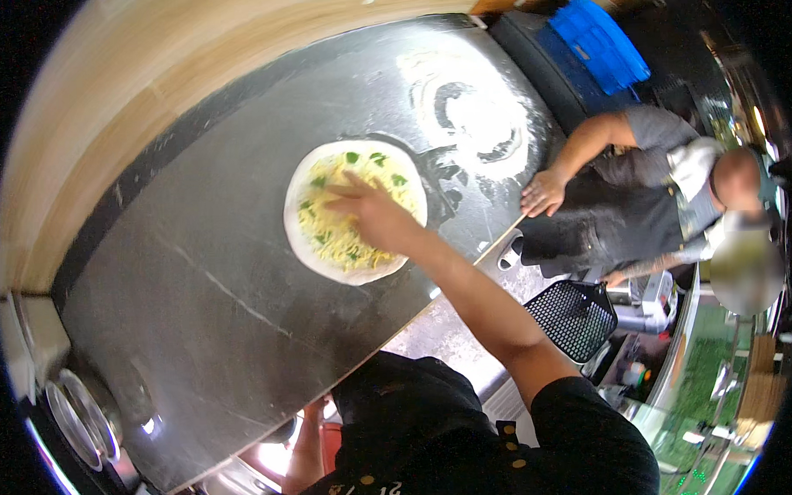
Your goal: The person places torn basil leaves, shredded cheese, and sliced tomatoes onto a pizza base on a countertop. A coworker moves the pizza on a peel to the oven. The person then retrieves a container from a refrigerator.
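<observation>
A round of raw pizza dough (298, 218) lies on the dark stone counter, topped with shredded yellow cheese (339, 241) and several green leaves (398, 179). Over the middle of it is my right hand (370, 215), its fingers apart and touching or just above the cheese; I see nothing held in it. My left hand (313, 409) hangs low by the counter's front edge, near a red container (331, 446). The fingers of that hand are hidden.
Flour (483, 113) is spread on the counter's far right part. A co-worker (621, 196) stands at the right, one hand on the counter edge, the other at a black perforated pizza peel (573, 320). Metal bowls (79, 420) stand lower left; a blue crate (598, 44) sits upper right.
</observation>
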`<action>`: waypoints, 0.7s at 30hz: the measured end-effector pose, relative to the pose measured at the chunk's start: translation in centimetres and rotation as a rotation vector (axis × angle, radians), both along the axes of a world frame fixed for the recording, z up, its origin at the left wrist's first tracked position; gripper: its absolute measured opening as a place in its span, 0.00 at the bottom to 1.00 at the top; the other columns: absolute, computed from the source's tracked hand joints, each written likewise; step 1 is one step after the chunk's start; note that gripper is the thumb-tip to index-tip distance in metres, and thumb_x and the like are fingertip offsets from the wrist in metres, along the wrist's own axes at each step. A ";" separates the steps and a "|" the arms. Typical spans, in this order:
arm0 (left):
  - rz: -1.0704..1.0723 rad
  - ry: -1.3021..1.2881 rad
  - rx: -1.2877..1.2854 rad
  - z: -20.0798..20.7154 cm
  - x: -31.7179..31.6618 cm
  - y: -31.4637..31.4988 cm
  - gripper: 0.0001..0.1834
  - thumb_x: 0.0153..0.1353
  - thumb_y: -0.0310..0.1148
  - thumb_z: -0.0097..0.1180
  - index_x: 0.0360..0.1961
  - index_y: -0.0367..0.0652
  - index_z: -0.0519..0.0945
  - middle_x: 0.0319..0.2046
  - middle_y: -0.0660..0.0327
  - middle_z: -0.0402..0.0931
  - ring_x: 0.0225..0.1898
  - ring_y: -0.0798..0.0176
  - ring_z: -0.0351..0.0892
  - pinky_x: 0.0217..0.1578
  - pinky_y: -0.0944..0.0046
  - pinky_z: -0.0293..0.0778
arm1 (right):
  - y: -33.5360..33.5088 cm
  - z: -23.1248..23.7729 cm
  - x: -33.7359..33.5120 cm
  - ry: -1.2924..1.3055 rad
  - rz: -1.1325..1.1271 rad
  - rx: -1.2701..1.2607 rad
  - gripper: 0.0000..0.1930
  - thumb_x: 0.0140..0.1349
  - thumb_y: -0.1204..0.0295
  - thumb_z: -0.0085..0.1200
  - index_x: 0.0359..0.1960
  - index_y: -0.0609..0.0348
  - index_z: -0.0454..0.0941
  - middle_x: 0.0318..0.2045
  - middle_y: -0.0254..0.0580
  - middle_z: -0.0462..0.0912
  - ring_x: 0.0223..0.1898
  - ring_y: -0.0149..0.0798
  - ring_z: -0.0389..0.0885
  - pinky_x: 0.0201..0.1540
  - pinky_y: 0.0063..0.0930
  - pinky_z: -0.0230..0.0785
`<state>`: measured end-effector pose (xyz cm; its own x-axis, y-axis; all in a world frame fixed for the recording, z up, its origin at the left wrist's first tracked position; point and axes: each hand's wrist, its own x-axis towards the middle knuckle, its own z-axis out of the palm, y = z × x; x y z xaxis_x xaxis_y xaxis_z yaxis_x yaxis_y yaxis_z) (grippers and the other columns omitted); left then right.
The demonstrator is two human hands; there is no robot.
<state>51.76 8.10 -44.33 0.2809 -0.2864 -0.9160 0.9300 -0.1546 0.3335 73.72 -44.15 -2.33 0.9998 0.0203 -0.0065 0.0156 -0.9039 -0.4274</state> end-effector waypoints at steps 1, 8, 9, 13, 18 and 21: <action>0.269 0.310 -0.325 -0.4 1.1 -0.2 0.22 0.74 0.46 0.62 0.63 0.46 0.80 0.47 0.54 0.87 0.37 0.62 0.85 0.28 0.63 0.78 | 0.6 0.2 -1.4 -0.165 -0.107 0.208 0.30 0.60 0.88 0.61 0.64 0.52 0.84 0.74 0.47 0.76 0.69 0.53 0.80 0.72 0.46 0.74; -0.769 -0.437 0.182 4.0 4.3 -6.7 0.22 0.73 0.42 0.62 0.63 0.46 0.79 0.50 0.56 0.83 0.47 0.57 0.82 0.40 0.55 0.78 | 4.1 -2.0 -23.0 -0.322 -0.517 0.309 0.21 0.56 0.87 0.63 0.52 0.58 0.87 0.55 0.50 0.87 0.51 0.49 0.89 0.52 0.42 0.84; -0.818 -0.466 0.130 4.8 4.8 -8.1 0.22 0.73 0.42 0.62 0.64 0.46 0.79 0.51 0.55 0.83 0.48 0.57 0.82 0.42 0.55 0.78 | 5.6 -3.9 -27.8 -0.327 -0.563 0.230 0.22 0.55 0.88 0.63 0.52 0.57 0.88 0.54 0.48 0.88 0.52 0.46 0.90 0.49 0.40 0.85; -1.224 -0.552 -0.142 8.1 4.2 -14.9 0.24 0.74 0.43 0.60 0.66 0.45 0.78 0.55 0.54 0.80 0.53 0.56 0.80 0.47 0.54 0.75 | 15.1 -14.4 -49.3 0.112 -1.202 0.752 0.29 0.53 0.86 0.65 0.59 0.56 0.86 0.51 0.51 0.88 0.57 0.54 0.87 0.62 0.45 0.80; -1.821 -0.595 -0.432 12.5 -5.5 -22.3 0.26 0.76 0.45 0.59 0.68 0.44 0.76 0.60 0.52 0.77 0.58 0.55 0.77 0.54 0.53 0.72 | 33.2 -26.3 -71.5 0.266 -1.680 0.652 0.37 0.52 0.56 0.78 0.65 0.55 0.84 0.59 0.60 0.87 0.62 0.60 0.84 0.65 0.52 0.77; -2.126 -0.570 -0.540 13.8 -15.4 -24.0 0.27 0.77 0.45 0.58 0.70 0.43 0.75 0.63 0.51 0.76 0.62 0.54 0.75 0.58 0.52 0.70 | 41.7 -29.4 -79.6 0.114 -1.653 1.233 0.37 0.57 0.50 0.76 0.67 0.51 0.84 0.62 0.52 0.87 0.62 0.57 0.85 0.64 0.51 0.77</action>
<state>36.34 -15.89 -30.49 -0.5473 -0.5428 -0.6371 -0.5782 -0.3053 0.7567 -5.90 -2.48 -31.77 0.0707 -0.6613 -0.7468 -0.3998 0.6671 -0.6286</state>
